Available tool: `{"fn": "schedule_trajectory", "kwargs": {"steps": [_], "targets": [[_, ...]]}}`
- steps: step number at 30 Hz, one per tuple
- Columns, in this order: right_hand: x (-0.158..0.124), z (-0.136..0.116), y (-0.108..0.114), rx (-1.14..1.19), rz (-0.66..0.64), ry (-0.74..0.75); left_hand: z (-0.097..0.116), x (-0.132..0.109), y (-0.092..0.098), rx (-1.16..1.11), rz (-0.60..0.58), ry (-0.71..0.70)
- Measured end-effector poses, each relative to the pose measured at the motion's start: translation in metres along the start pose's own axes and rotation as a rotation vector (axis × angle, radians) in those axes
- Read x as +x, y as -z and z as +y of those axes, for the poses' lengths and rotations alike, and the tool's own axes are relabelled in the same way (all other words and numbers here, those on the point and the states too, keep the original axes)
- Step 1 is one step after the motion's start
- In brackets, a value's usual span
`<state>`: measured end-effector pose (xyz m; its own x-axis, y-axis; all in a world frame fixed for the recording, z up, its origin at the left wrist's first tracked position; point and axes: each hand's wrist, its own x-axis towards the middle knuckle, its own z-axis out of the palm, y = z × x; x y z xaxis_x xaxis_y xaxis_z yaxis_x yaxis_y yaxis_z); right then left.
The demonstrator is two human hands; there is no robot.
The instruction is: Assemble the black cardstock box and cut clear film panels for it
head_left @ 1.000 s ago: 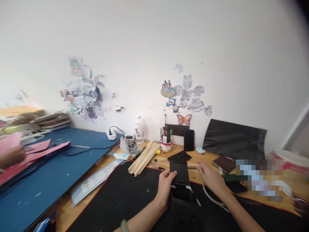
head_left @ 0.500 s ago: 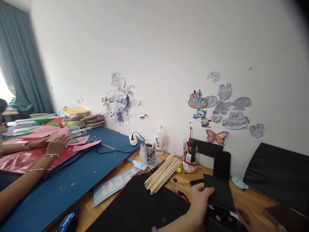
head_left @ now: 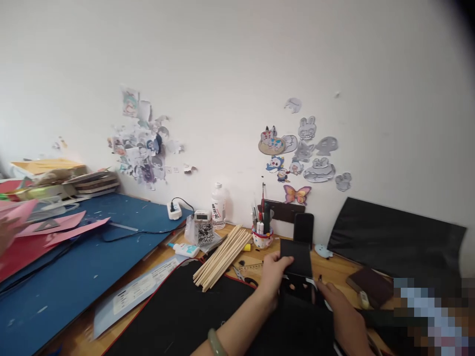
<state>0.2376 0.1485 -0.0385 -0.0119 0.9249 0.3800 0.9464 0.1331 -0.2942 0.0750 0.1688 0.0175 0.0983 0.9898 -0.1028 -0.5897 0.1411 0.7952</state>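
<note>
My left hand (head_left: 273,279) pinches the upper flap of a black folded card piece (head_left: 296,258), thumb on its front face. Below the fold, the piece has cut-out holes and white edges. My right hand (head_left: 343,316) is closed at its right edge, with a small dark tip sticking up by the fingers; whether that is a separate tool I cannot tell. The lower part of the piece merges with the black mat (head_left: 178,306). Scissors (head_left: 247,278) lie left of my left hand, beside a bundle of wooden sticks (head_left: 222,257).
Behind the hands stand a phone (head_left: 303,228), a pen cup (head_left: 261,238) and a water bottle (head_left: 218,206). A glue bottle (head_left: 184,249) lies by a blue folder (head_left: 137,294). A brown notebook (head_left: 371,287) is at right. Another person's blurred hand (head_left: 8,232) shows at far left.
The view has turned right, so the surroundings sit further left. My right hand shows more fully now. Both hands stay on the black card piece; the other person's arms have mostly left view.
</note>
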Motion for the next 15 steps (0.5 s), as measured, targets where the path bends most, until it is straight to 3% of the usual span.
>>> {"fn": "schedule_trajectory", "kwargs": {"steps": [5,11,15], "targets": [[0.005,0.004,0.002,0.197,-0.160,-0.267,0.010,0.005,0.008,0.050,-0.036,-0.050],[0.014,0.017,-0.006,0.334,-0.123,-0.390,0.016,0.009,0.018,0.082,-0.054,-0.081],[0.020,0.022,-0.003,0.544,-0.073,-0.517,0.017,0.012,0.023,0.086,-0.059,-0.073]]}}
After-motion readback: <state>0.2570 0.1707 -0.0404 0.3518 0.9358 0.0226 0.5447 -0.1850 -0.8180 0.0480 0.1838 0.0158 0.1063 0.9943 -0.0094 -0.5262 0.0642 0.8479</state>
